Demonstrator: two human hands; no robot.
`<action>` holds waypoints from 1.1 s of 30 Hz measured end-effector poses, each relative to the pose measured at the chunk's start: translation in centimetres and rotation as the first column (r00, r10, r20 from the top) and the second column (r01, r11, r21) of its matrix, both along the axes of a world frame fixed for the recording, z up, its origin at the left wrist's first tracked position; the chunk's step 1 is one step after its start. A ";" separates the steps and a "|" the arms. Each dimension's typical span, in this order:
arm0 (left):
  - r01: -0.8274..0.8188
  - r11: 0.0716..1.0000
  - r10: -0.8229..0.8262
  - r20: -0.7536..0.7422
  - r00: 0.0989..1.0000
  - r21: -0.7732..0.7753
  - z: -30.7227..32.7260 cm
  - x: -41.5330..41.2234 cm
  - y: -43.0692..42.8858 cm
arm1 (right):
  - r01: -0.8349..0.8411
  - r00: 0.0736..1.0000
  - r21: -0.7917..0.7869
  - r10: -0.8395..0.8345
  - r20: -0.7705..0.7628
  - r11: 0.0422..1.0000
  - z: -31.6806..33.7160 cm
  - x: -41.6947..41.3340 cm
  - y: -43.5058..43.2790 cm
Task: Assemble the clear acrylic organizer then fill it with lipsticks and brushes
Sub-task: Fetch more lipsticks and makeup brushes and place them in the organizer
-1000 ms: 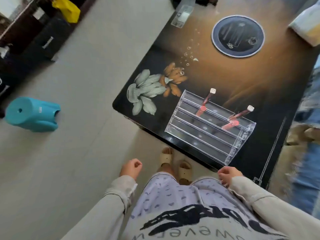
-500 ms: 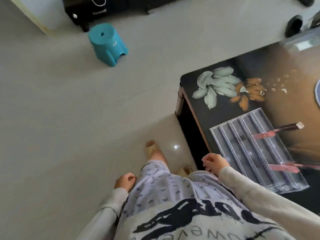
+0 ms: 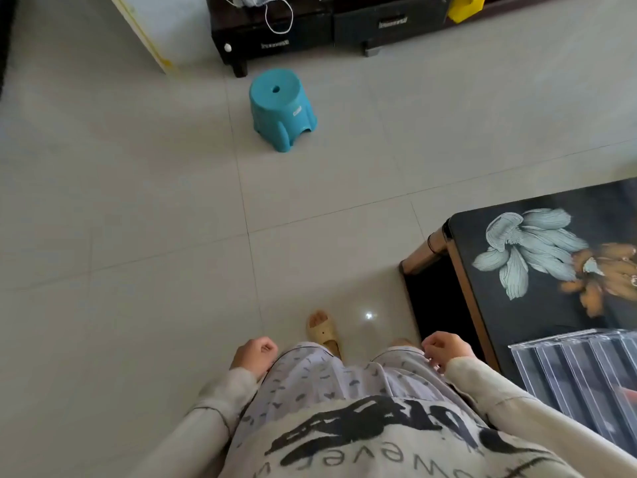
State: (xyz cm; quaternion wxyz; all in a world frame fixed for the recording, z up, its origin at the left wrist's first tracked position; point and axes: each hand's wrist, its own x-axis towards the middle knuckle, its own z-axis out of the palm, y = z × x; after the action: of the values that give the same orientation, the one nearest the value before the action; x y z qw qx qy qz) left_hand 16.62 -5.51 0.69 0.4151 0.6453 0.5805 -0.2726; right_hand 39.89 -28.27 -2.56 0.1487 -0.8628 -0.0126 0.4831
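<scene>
The clear acrylic organizer (image 3: 582,377) lies on the dark flower-printed table (image 3: 537,315) at the lower right, cut off by the frame edge; a sliver of pink lipstick (image 3: 632,395) shows in it. My left hand (image 3: 254,355) hangs at my side over the floor, fingers loosely curled, holding nothing. My right hand (image 3: 444,350) hangs beside my hip, just left of the table's near corner, fingers loosely curled and empty. No brushes are in view.
A teal plastic stool (image 3: 281,110) stands on the tiled floor ahead. Dark low cabinets (image 3: 310,32) line the far wall, with a yellow object (image 3: 465,8) at the top right. My sandalled foot (image 3: 324,331) is beside the table leg (image 3: 425,251).
The view has swung left, away from the table; the organizer and lipsticks slid toward the right edge and the stool came to the centre. Both hands stayed hanging at my sides.
</scene>
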 end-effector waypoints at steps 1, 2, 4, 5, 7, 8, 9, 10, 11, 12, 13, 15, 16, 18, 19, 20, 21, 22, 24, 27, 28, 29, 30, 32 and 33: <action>-0.007 1.000 0.006 0.019 1.000 0.011 0.1 0.8 1.6 | 0.003 1.000 -0.005 -0.003 0.020 1.000 0.1 0.1 1.1; -0.016 1.000 0.015 0.042 0.999 0.023 0.2 1.6 3.2 | 0.031 0.998 0.004 -0.031 0.055 1.000 0.2 0.4 2.0; -0.030 0.999 0.027 0.081 0.996 0.026 0.5 3.5 5.9 | 0.123 0.987 0.031 -0.126 0.099 0.992 0.3 1.3 3.7; -0.035 0.999 0.032 0.102 0.994 0.024 0.6 4.6 7.0 | 0.172 0.979 0.043 -0.176 0.103 0.984 0.3 1.8 4.4; -0.044 0.999 0.042 0.145 0.988 0.012 0.7 6.7 8.8 | 0.233 0.967 0.051 -0.237 0.096 0.971 0.5 2.9 5.7; -0.045 0.999 0.044 0.162 0.986 0.004 0.7 7.8 9.6 | 0.241 0.965 0.048 -0.245 0.093 0.969 0.4 3.5 6.3; -0.041 0.999 0.040 0.170 0.985 -0.001 0.6 8.9 10.3 | 0.238 0.967 0.034 -0.241 0.086 0.971 0.5 4.1 6.9; -0.035 0.999 0.036 0.173 0.984 -0.007 0.5 10.0 10.9 | 0.226 0.971 0.020 -0.227 0.077 0.974 0.6 4.7 7.7; -0.040 0.999 0.042 0.177 0.983 -0.017 0.3 11.0 11.5 | 0.220 0.974 0.016 -0.220 0.055 0.975 0.6 5.2 8.4; -0.048 0.999 0.052 0.178 0.983 -0.026 0.1 12.0 12.1 | 0.213 0.976 0.020 -0.214 0.030 0.977 0.5 5.9 9.2; -0.057 0.998 0.062 0.175 0.983 -0.034 -0.2 13.0 12.7 | 0.201 0.979 0.019 -0.201 0.013 0.979 0.4 6.8 10.0; -0.056 0.997 0.062 0.136 0.989 -0.046 -0.7 15.0 13.8 | 0.171 0.985 0.014 -0.171 0.015 0.985 0.5 9.2 11.8; -0.048 0.998 0.053 0.104 0.993 -0.045 -0.8 16.0 14.4 | 0.167 0.986 0.022 -0.168 0.018 0.986 0.5 10.8 12.7; -0.040 0.998 0.041 0.036 0.999 -0.038 -1.0 17.8 15.5 | 0.192 0.981 0.056 -0.193 0.005 0.980 0.7 14.3 14.7; -0.024 0.999 0.025 0.004 1.000 -0.038 -1.2 18.7 16.1 | 0.207 0.978 0.066 -0.207 -0.004 0.976 0.9 16.1 15.6; 0.014 0.999 -0.016 -0.029 0.999 -0.046 -1.3 19.6 16.7 | 0.219 0.976 0.071 -0.219 -0.005 0.973 1.1 17.7 16.5; 0.061 0.996 -0.065 -0.060 0.996 -0.058 -1.2 20.7 17.3 | 0.226 0.974 0.075 -0.226 -0.005 0.971 1.2 19.3 17.3; 0.101 0.993 -0.106 -0.082 0.991 -0.060 -1.2 21.9 17.9 | 0.228 0.974 0.083 -0.229 -0.002 0.970 1.3 20.7 18.1; 0.169 0.984 -0.173 -0.106 0.979 -0.048 -0.9 24.4 19.1 | 0.217 0.976 0.101 -0.219 0.012 0.971 1.5 23.1 19.3; 0.259 0.965 -0.262 -0.096 0.960 -0.039 -0.6 27.9 20.5 | 0.217 0.976 0.145 -0.220 0.006 0.965 1.6 25.8 20.4; 0.278 0.960 -0.281 -0.081 0.956 -0.042 -0.5 29.2 21.0 | 0.236 0.971 0.150 -0.238 0.001 0.960 1.7 26.7 20.6; 0.291 0.956 -0.293 -0.068 0.954 -0.046 -0.5 30.5 21.5 | 0.250 0.968 0.149 -0.252 -0.004 0.957 1.8 27.5 20.8; 0.299 0.953 -0.302 -0.059 0.951 -0.055 -0.5 32.0 22.1 | 0.259 0.966 0.144 -0.260 -0.010 0.955 1.9 28.3 20.9; 0.319 0.945 -0.322 -0.038 0.946 -0.067 -0.5 35.3 23.3 | 0.277 0.961 0.123 -0.277 -0.017 0.953 1.7 29.8 21.0; 0.326 0.943 -0.329 -0.033 0.944 -0.065 -0.6 36.9 24.0 | 0.295 0.955 0.113 -0.295 -0.018 0.949 1.7 30.5 21.0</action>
State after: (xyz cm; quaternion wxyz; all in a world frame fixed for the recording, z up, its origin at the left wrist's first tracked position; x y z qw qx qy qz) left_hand 53.57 18.45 0.09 0.3700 0.7143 0.4658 -0.3687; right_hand 70.41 -7.28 -0.91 0.2686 -0.8448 0.0888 0.4542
